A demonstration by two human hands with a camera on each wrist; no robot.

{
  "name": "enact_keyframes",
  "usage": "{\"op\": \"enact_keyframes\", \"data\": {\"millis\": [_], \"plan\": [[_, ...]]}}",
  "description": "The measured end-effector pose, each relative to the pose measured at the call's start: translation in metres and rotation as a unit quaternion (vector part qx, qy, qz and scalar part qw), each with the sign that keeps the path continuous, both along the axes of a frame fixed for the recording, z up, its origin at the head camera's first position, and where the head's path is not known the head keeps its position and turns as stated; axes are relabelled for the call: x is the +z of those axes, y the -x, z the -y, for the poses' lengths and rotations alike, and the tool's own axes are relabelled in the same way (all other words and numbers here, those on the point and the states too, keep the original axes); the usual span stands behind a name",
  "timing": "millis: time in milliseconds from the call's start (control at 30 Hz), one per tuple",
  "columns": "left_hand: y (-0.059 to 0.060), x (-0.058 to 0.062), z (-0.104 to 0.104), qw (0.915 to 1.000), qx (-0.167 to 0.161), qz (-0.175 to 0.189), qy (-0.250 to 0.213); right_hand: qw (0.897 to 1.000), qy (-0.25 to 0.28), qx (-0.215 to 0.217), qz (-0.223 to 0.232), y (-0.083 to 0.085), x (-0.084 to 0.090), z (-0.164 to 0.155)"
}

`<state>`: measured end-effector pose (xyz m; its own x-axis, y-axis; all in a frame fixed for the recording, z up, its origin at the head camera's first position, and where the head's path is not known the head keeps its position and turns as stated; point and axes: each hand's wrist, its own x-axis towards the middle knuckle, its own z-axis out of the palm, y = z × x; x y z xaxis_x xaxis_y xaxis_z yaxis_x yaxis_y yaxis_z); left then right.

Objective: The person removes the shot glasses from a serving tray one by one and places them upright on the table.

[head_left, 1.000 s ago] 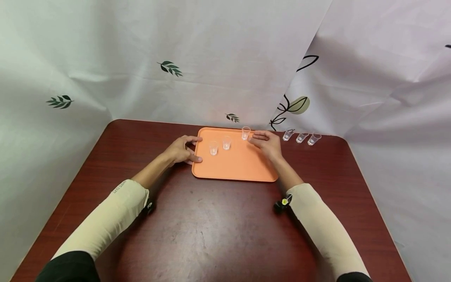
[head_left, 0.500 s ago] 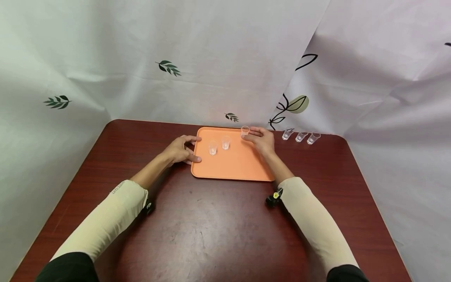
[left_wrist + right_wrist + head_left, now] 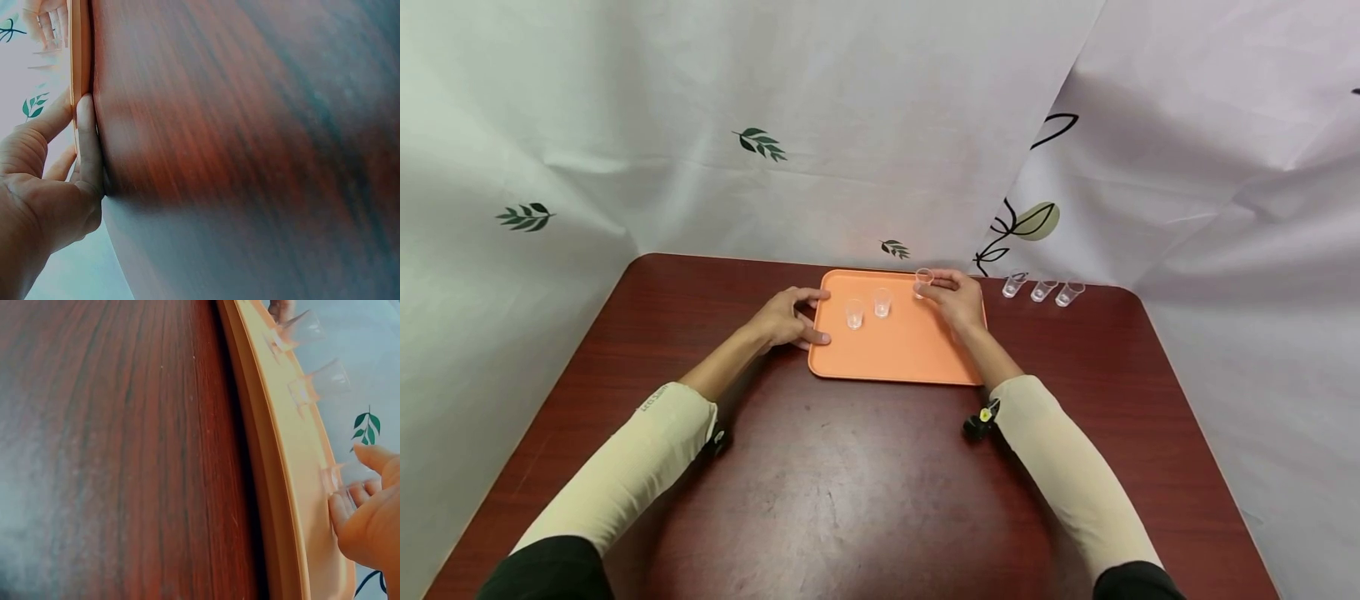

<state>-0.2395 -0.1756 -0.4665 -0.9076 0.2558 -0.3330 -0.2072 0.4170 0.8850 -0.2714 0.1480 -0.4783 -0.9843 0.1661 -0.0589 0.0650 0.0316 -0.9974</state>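
An orange tray (image 3: 895, 354) lies near the table's back edge. My left hand (image 3: 781, 320) holds its left rim, thumb and fingers spread along it; in the left wrist view, fingers (image 3: 86, 119) pinch the tray's edge. Two small clear plastic cups, a left one (image 3: 854, 315) and a middle one (image 3: 882, 303), stand upright on the tray. Towards its back right is a third clear cup (image 3: 923, 277), pinched between the thumb and fingers of my right hand (image 3: 961, 302). In the right wrist view, that cup (image 3: 331, 479) is partly hidden by the fingers, its base at or near the tray's surface.
Several things border the work: three more clear cups, one of them (image 3: 1043, 290), stand in a row on the dark red table (image 3: 850, 483) right of the tray. A white curtain (image 3: 820, 192) with leaf prints hangs close behind the table's back edge.
My right hand has moved slightly left and closed round the back-right cup, which it was beside a second ago. The left hand and the tray stay put.
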Motion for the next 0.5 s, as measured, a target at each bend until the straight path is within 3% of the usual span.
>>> {"op": "enact_keyframes", "data": {"millis": [233, 500], "plan": [[0.000, 0.000, -0.001, 1.0000, 0.000, -0.001, -0.002, 1.000, 0.016, -0.005, 0.006, -0.005, 0.002, -0.006], [0.001, -0.001, -0.001, 0.9999, 0.003, 0.005, -0.009, 1.000, -0.027, 0.002, 0.007, -0.012, 0.005, -0.017]]}}
